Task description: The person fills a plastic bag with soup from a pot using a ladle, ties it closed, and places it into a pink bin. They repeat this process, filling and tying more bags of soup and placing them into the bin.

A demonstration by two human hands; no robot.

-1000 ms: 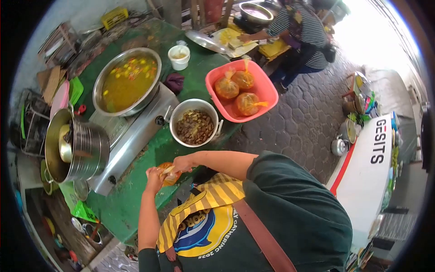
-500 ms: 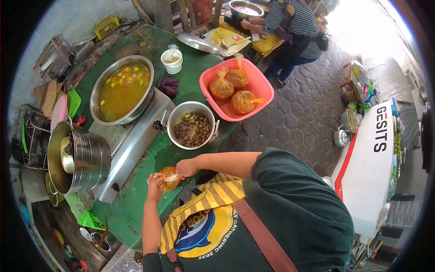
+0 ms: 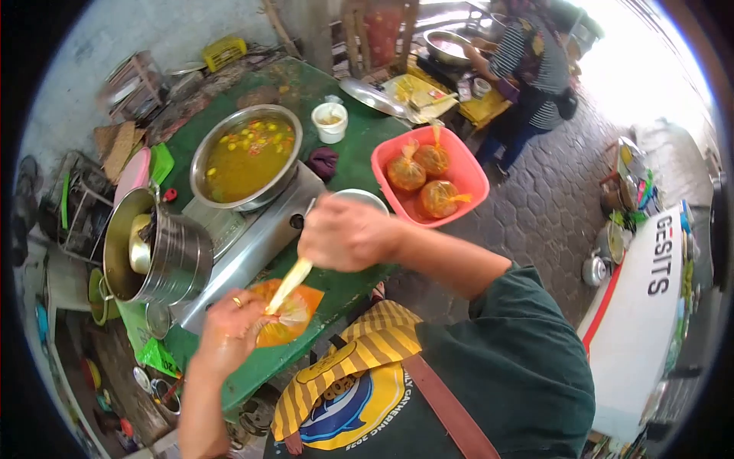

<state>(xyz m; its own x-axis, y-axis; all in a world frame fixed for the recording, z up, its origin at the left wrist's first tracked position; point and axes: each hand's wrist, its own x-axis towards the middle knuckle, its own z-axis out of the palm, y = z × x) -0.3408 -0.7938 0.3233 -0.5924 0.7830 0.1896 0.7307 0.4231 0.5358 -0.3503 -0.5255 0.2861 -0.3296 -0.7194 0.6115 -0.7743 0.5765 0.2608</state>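
On the green table (image 3: 344, 287) lies a clear plastic bag of orange food (image 3: 294, 321), near the front edge. My left hand (image 3: 233, 325), a ring on one finger, pinches the gathered neck of the bag. Above and to the right, my right hand (image 3: 348, 232) is closed on the twisted top of the bag, pulled out long between both hands. My right hand is slightly blurred and hides most of the pot (image 3: 361, 197) behind it.
A wide pan of yellow soup (image 3: 246, 164) sits on a steel stove (image 3: 252, 252). A tall pot (image 3: 176, 256) stands left. Three filled bags (image 3: 407, 174) lie in a pink basin (image 3: 475, 164). Another person (image 3: 539, 73) works at the back right.
My right hand has risen away from the bag, drawing its top out long. My left hand still holds the neck. The view has shifted, so the table things appear further right.
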